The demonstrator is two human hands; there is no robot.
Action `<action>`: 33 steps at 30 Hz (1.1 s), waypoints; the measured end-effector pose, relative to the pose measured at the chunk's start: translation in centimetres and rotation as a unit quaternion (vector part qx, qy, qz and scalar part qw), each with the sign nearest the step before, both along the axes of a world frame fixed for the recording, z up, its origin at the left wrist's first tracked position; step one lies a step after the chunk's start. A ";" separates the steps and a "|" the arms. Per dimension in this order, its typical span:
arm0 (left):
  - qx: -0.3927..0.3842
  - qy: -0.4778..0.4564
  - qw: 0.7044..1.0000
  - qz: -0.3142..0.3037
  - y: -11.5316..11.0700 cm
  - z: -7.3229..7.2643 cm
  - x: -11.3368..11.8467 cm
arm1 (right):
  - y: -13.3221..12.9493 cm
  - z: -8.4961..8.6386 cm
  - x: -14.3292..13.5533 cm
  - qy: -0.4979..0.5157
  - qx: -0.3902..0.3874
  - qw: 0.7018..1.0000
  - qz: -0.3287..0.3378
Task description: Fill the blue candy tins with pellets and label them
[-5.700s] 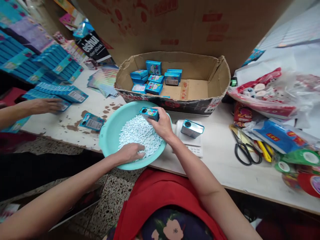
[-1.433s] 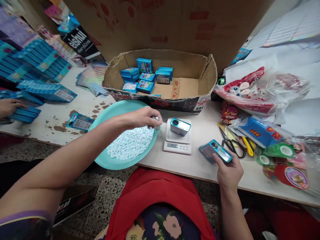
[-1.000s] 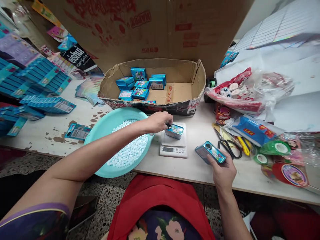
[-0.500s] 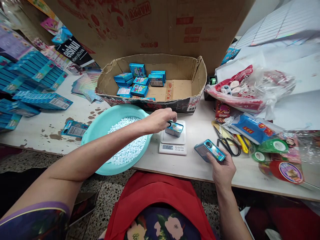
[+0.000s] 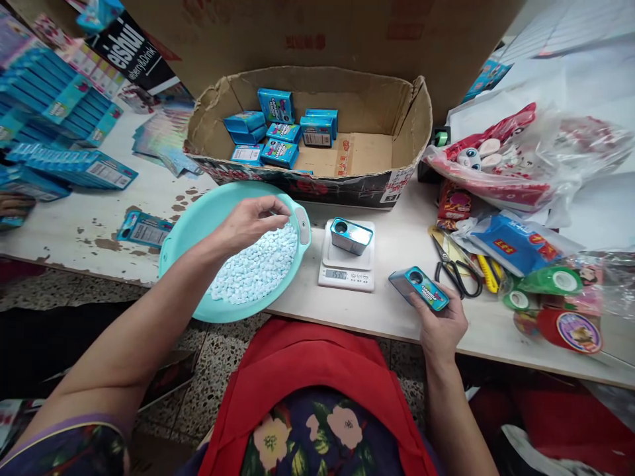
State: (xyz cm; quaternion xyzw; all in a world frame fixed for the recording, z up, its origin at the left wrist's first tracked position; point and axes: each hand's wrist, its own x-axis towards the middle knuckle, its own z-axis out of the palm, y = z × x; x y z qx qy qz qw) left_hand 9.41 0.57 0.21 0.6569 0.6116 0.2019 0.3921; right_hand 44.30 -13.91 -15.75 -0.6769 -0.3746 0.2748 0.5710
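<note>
Left of centre in the frame, the left hand (image 5: 258, 221) hangs over the right part of the bowl (image 5: 198, 215), above the pale pellets (image 5: 258, 271), its fingers drawn narrow beside the rim; whether anything sits between the fingertips, I cannot tell. Just right of the frame's centre, a tin (image 5: 352, 237) rests on the scale (image 5: 335, 254). From the left hand it lies to the right and slightly lower in the frame — its long axis running roughly left to right, dipping a little at the right end, with the dark hole at the end facing that hand. The left fingertips look nearer to it than the right hand (image 5: 441, 320), which grips a second tin (image 5: 419, 287) low over the bench (image 5: 305, 291), lower right of the scale, hole at its upper-left end.

Half a second ago the left hand was at the hole of the scale's tin; now it is back over the bowl, and the tin stands apart from it. The right hand's grip looks unchanged — and a co-worker's hand (image 5: 14, 206) now shows at the left edge.
</note>
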 end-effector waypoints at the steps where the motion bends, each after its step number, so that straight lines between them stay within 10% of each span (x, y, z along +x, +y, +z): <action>1: -0.005 0.001 1.000 0.012 -0.3 -0.1 -0.5 | 0.0 0.0 0.0 0.004 -0.002 1.000 -0.001; 10: 0.053 0.057 0.992 -0.098 -0.2 -0.2 2.4 | -0.1 0.6 -1.2 -0.008 -0.034 0.999 -0.011; 15: 0.156 0.171 0.924 -0.304 0.0 -2.7 8.4 | 0.1 0.3 -0.9 0.000 -0.142 0.988 -0.056; 19: 0.160 0.255 0.905 -0.300 0.8 -3.2 9.7 | 0.5 0.7 -0.2 -0.049 -0.210 0.976 -0.039; 24: 0.251 0.226 0.939 -0.065 -0.5 3.6 2.5 | 0.8 2.3 -0.2 -0.053 -0.194 0.977 -0.065; 27: 0.325 0.275 0.890 0.164 -1.4 6.8 -5.6 | 1.9 3.7 -1.1 -0.047 -0.130 0.990 -0.024; 31: 0.192 0.404 0.803 0.393 0.5 4.2 -15.6 | 5.5 4.6 -3.3 -0.023 -0.023 0.992 0.118; 33: 0.065 0.410 0.826 0.381 1.6 1.5 -18.5 | 7.5 4.6 -4.7 -0.023 0.009 0.984 0.178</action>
